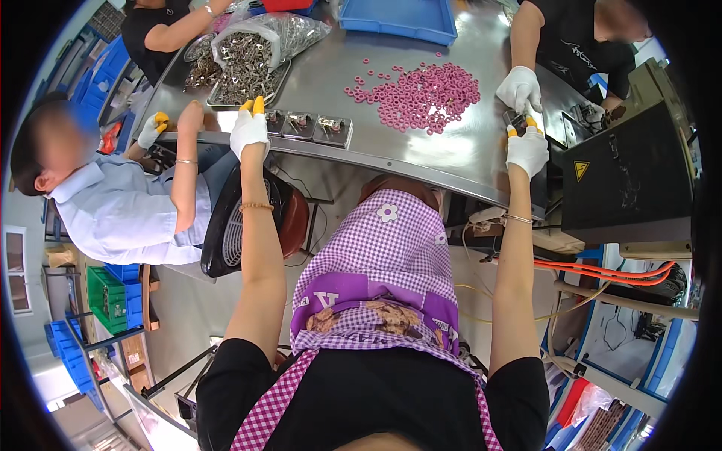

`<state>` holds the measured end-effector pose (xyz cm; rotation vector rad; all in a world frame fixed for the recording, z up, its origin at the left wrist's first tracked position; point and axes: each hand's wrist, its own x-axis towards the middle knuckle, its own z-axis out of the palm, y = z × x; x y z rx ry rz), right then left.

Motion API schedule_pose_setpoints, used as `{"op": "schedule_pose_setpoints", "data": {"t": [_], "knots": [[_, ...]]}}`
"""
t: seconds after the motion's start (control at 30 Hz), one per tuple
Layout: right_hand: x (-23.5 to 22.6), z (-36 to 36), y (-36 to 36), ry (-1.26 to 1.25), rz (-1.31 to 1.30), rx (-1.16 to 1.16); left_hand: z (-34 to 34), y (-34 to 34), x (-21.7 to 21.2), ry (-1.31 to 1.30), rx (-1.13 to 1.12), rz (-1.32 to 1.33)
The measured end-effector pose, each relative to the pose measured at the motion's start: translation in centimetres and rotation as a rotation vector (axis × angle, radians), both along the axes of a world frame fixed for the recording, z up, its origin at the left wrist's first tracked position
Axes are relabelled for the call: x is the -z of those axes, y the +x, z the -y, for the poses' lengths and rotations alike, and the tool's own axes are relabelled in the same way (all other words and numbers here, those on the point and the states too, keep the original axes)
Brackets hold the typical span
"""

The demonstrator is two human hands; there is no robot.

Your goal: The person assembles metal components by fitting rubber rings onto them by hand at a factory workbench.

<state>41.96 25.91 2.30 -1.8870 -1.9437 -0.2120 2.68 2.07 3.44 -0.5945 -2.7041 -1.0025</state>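
Note:
My left hand (249, 134), in a white glove with yellow fingertips, is at the table's near edge beside a metal tray (284, 78) heaped with small metal parts (246, 66). Its fingers are close together; whatever they hold is too small to make out. Just right of it stands a row of square metal blocks (301, 125) with small fittings on top. My right hand (528, 149), gloved alike, grips a small dark metal block (514, 120) at the table's right end. Another person's white-gloved hand (520, 89) meets it there from the far side.
Pink rings (425, 94) lie spread across the steel table (323, 68), with a blue tray (398, 19) behind them. A dark machine cabinet (628, 177) stands at the right. A co-worker in a light shirt (139, 207) sits at my left, near a black-backed chair (233, 225).

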Motion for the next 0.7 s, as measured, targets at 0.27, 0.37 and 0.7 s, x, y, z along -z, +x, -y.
{"op": "schedule_pose_setpoints", "data": {"t": [0.27,0.37,0.7], "knots": [[0.5,-0.4,0.2,0.032,-0.033,-0.028,0.2,0.1,2.5,-0.006,0.125,0.124],[0.3,-0.5,-0.1,0.012,0.026,-0.007,0.4,1.1,2.6,-0.003,0.149,0.162],[0.2,-0.5,-2.5,0.139,0.184,0.149,-5.9,6.8,-2.2,-0.16,0.626,0.084]]}}
